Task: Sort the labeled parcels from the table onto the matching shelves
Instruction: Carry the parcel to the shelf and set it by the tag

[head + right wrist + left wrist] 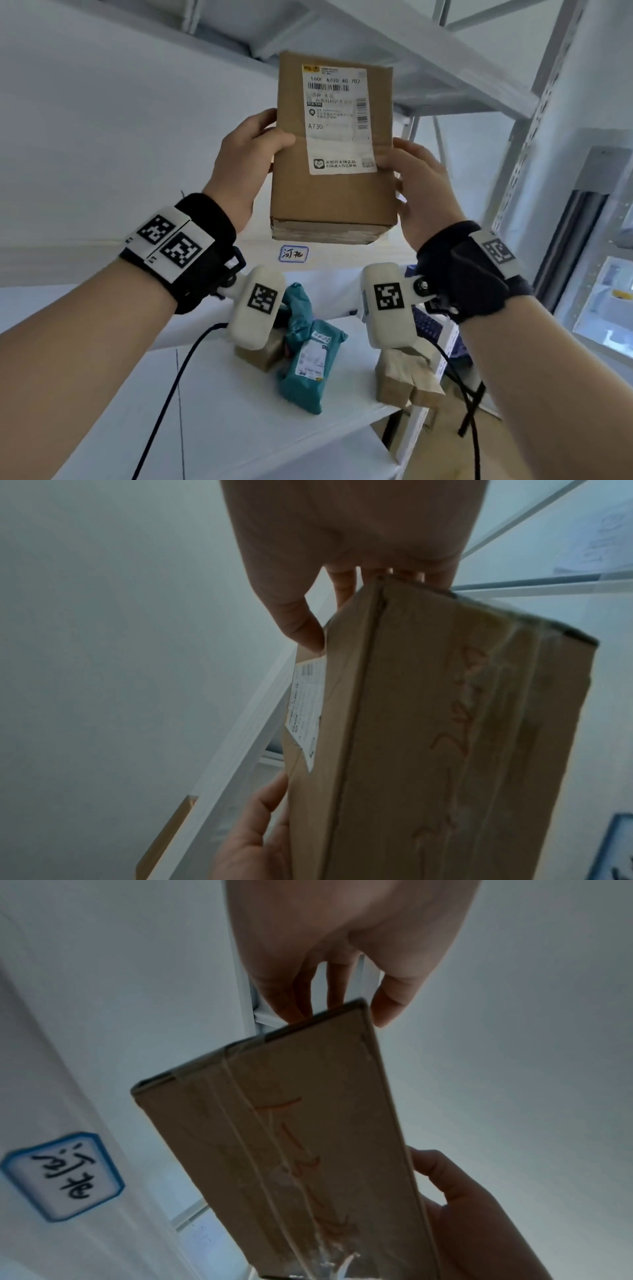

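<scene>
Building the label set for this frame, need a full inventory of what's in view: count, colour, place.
cardboard box: 1, brown with a white shipping label, held up in front of the shelving
shelf tag: 1, white with a blue border, on the shelf edge below the box
teal parcels: at least 2, teal plastic, on the lower shelf
paper-wrapped parcel: 1, tan, on the lower shelf to the right of the teal ones
small brown box: 1, brown, left of the teal ones, partly hidden
shelving frame: 1, white metal, above and to the right
left hand: grips the box's left side
right hand: grips the box's right side
</scene>
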